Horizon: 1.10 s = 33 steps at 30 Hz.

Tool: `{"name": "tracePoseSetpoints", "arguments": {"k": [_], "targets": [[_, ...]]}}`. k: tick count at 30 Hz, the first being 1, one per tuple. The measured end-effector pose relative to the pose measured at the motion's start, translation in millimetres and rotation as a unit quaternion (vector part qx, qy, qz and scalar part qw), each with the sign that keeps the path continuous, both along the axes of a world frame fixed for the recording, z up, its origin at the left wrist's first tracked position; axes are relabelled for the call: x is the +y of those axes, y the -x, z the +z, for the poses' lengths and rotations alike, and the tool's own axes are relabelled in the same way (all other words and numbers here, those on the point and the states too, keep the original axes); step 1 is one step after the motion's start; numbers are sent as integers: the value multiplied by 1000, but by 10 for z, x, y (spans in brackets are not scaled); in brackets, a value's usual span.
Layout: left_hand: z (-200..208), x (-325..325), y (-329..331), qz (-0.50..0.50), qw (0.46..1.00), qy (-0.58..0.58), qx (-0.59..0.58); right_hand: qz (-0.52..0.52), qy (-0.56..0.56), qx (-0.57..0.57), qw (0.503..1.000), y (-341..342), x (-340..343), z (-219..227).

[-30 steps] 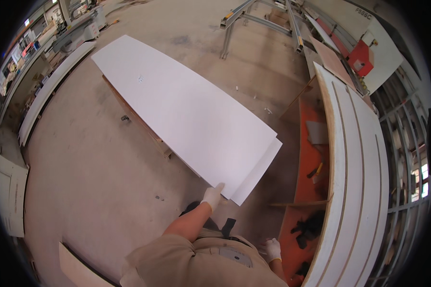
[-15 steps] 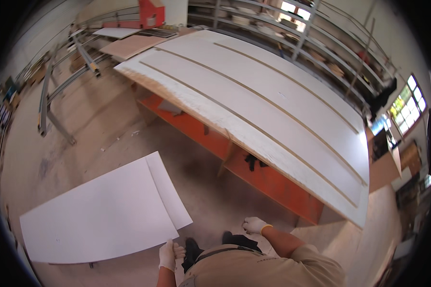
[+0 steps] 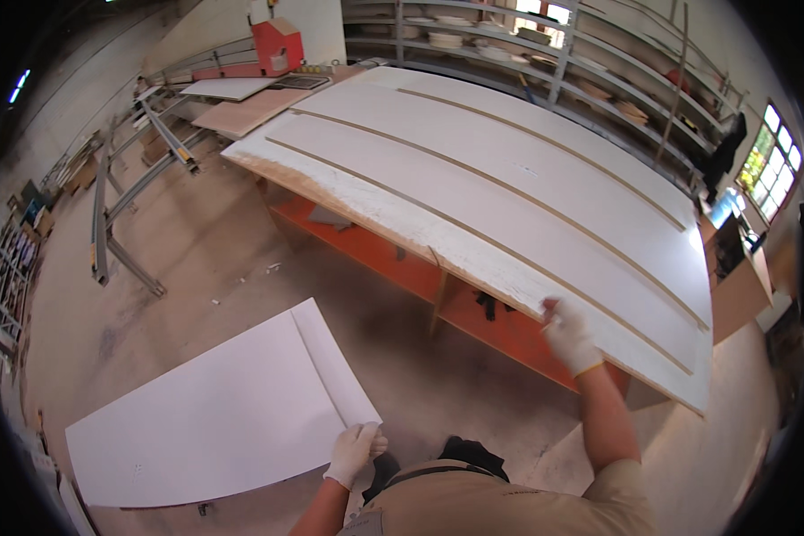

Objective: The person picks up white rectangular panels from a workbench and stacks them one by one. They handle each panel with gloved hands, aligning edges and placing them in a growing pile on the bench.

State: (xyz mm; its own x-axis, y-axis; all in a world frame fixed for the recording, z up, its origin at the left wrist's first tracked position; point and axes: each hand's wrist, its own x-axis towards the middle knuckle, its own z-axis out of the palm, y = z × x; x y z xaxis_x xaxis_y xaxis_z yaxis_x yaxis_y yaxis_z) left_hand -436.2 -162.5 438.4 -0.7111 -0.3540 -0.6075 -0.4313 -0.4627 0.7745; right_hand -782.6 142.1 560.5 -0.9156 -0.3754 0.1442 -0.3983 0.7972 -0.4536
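Stacked white panels (image 3: pixel 205 420) lower left; white-topped workbench (image 3: pixel 509 192) right.
Left hand (image 3: pixel 355 454) curled at panels' right corner; right hand (image 3: pixel 570 338), fingers bent, by workbench edge; neither pinch clear. Gripping layers together should steady them.

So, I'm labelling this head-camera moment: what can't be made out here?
In the head view:
Right hand: fingers blurred; touch on the tabletop unclear.
Left hand: its own curled fingers hide whether it grips the white board.
Dark thing on the orange shelf: partly hidden by the tabletop.
Things on the left rack: too small.
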Motion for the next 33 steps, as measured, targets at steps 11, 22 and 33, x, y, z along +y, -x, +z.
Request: {"name": "tracePoseSetpoints", "arguments": {"k": [11, 22, 33], "targets": [[-206, 289, -97, -18, 969, 234, -73, -150, -252, 56, 954, 1305, 365, -461], [155, 552, 589, -90, 954, 270, -89, -124, -222, 76, 964, 1202, 415, -459], [232, 658, 714, -120, 930, 332, -101, -111, -196, 93, 970, 1215, 419, -529]]}}
